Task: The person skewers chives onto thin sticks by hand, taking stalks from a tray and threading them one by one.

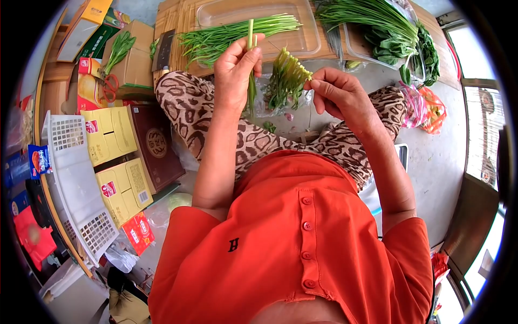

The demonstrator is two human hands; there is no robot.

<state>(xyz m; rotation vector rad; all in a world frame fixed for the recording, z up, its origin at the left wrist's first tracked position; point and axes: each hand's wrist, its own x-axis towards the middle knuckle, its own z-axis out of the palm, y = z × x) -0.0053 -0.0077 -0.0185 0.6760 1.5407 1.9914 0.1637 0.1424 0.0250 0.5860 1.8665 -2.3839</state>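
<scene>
My left hand point(237, 70) is closed around a few green stalks point(252, 89), held upright with their pale ends above the fingers. My right hand point(337, 92) pinches thumb and fingertips together beside a leafy bunch point(288, 81) with pale cut stem ends. Whatever lies between those fingertips is too small to make out. Between my knees, the leafy bunch appears over a clear plastic bag point(272, 102). Beyond my left hand, a pile of long green stalks point(237, 35) lies partly over a clear plastic tray point(315, 40).
A wooden board point(172, 19) supports the tray and a cleaver point(163, 49). Long-leaved greens point(377, 21) fill another container at right. Pink and orange bags point(426, 110) sit on the floor. Cartons point(110, 137), red scissors point(110, 88) and a white basket point(75, 178) crowd the left.
</scene>
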